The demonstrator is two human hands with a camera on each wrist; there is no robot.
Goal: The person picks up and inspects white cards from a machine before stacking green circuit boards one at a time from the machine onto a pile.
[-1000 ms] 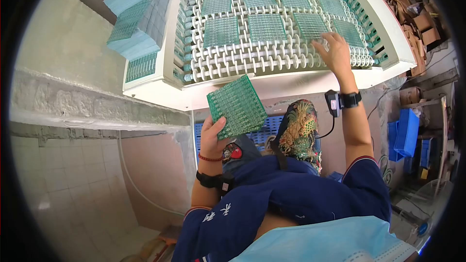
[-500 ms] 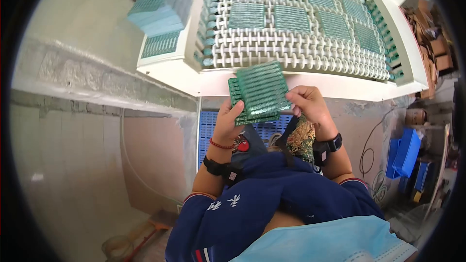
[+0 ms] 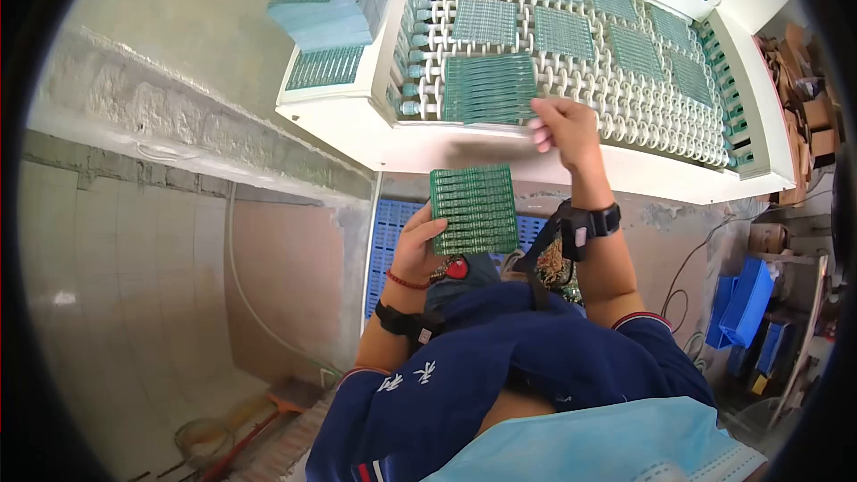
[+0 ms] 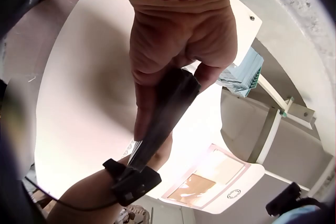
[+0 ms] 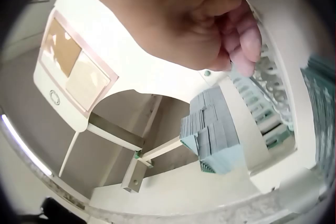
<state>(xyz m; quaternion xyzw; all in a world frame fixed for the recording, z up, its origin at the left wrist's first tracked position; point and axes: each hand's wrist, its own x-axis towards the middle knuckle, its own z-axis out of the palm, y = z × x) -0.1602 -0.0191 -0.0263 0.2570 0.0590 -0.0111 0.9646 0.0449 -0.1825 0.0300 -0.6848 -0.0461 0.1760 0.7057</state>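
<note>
My left hand (image 3: 418, 241) grips a small stack of green circuit boards (image 3: 475, 210) by its left edge, thumb on top, in front of the machine. From the left wrist the same stack (image 4: 167, 113) shows edge-on and dark between thumb and fingers. My right hand (image 3: 569, 132) pinches the right edge of a single circuit board (image 3: 489, 89) over the front left of the roller conveyor (image 3: 616, 112). In the right wrist view the curled fingertips (image 5: 251, 45) show, and that board is mostly hidden behind the hand.
Several circuit boards (image 3: 564, 33) lie in two rows on the rollers. Tall stacks of boards (image 3: 335, 0) stand on the machine's left side, beside a concrete ledge (image 3: 178, 125). Blue bins (image 3: 748, 303) and a pile of cardboard (image 3: 808, 80) are at the right.
My right hand came back from the right-hand rollers to the stack, took the top circuit board, and carried it forward over the front left rollers. My left hand kept hold of the stack.
</note>
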